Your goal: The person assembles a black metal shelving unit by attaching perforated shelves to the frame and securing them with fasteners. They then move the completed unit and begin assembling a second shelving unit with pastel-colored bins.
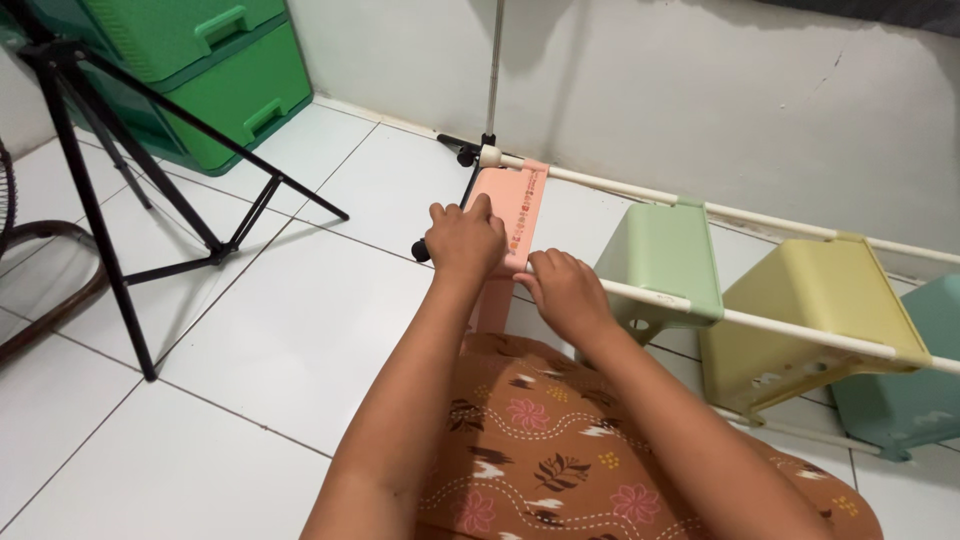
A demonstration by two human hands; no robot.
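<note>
Pink plastic end panel (510, 215) of a rack lying on its side on the white tiled floor (300, 330) is the landmark; everything below is placed off it. Left hand (465, 240) sits on the panel's near-left part, fingers curled down over its surface, grip closed against the plastic. Right hand (565, 290) is just right of the panel's near corner, fingers folded around the near white rod (800, 335) where it meets the panel (how tightly, cannot tell). A second white rod (620, 185) leaves the panel's far corner and runs rightward along the wall. Right of the panel, hung between the two rods: pale green bin (670, 260) nearest, then yellow bin (810, 300), then teal bin (915, 400) at the frame edge. Just behind the panel stands a thin metal pole (493, 70) on a black wheeled base. Well left of the panel: black tripod (110, 190), and behind it green plastic drawers (220, 80). Brown flowered fabric (560, 440) covers the person's lap, near side of the panel.
</note>
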